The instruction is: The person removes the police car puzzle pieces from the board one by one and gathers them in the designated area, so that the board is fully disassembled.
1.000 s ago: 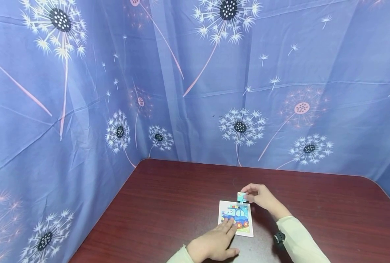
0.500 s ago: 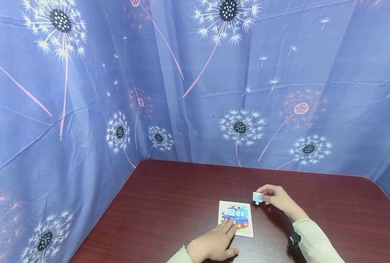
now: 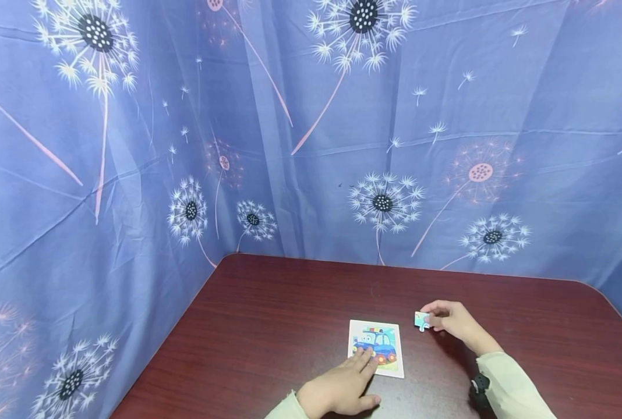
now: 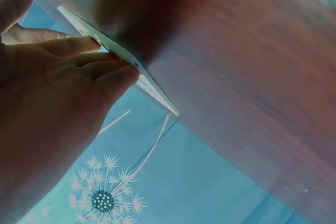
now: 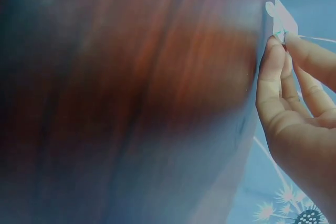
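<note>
A small light-blue jigsaw piece (image 3: 421, 320) is pinched between thumb and fingers of my right hand (image 3: 455, 324), to the right of the puzzle. In the right wrist view the piece (image 5: 285, 19) stands up from the fingertips. The white-framed jigsaw puzzle (image 3: 386, 338), picturing a blue cartoon car with a light bar, lies on the table. My left hand (image 3: 342, 387) rests with extended fingers on its lower left part, covering that corner. The left wrist view has the puzzle board (image 4: 115, 48) edge-on beneath those fingers.
The dark red wooden table (image 3: 269, 314) reaches back to a blue curtain (image 3: 311, 198) with dandelion prints, which hangs along the far and left sides. A black strap device (image 3: 480, 384) sits at the right wrist over a pale sleeve (image 3: 512, 384).
My right hand has carried the jigsaw piece away from the puzzle's upper edge, rightward and slightly nearer. The left hand and the puzzle have stayed put.
</note>
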Tool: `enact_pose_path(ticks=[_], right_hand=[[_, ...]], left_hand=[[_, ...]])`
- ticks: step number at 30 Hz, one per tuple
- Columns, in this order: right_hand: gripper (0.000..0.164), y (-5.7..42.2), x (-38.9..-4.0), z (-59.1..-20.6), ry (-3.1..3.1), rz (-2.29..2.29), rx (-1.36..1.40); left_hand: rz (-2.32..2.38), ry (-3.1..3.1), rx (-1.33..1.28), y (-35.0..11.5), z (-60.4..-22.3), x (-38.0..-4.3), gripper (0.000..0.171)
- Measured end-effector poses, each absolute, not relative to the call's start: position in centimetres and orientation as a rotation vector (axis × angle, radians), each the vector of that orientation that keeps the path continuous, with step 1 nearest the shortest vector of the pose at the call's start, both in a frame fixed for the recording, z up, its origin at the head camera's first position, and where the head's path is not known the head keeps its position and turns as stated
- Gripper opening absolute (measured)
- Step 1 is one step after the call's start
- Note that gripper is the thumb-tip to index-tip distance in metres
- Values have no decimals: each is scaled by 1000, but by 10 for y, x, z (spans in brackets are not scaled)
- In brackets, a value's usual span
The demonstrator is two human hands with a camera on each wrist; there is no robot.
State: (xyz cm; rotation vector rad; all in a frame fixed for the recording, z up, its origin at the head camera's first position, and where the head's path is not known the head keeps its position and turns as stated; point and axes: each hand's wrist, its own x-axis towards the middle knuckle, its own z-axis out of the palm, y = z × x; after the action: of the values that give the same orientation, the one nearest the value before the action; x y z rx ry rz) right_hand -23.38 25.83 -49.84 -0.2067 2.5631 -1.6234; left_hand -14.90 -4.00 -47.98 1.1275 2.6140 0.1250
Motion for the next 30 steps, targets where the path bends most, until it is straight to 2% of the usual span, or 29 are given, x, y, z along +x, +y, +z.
enact_pose_path(ticks=[12,30], right_hand=[[17,258,-236,-500,2643,-1608,-278],[15,255,-238,-504,2725,-1542,-211]], left_hand=[[94,2649,1129,-39,-480,-148,68],[74,2648,1120,-40,-481,-147,68]])
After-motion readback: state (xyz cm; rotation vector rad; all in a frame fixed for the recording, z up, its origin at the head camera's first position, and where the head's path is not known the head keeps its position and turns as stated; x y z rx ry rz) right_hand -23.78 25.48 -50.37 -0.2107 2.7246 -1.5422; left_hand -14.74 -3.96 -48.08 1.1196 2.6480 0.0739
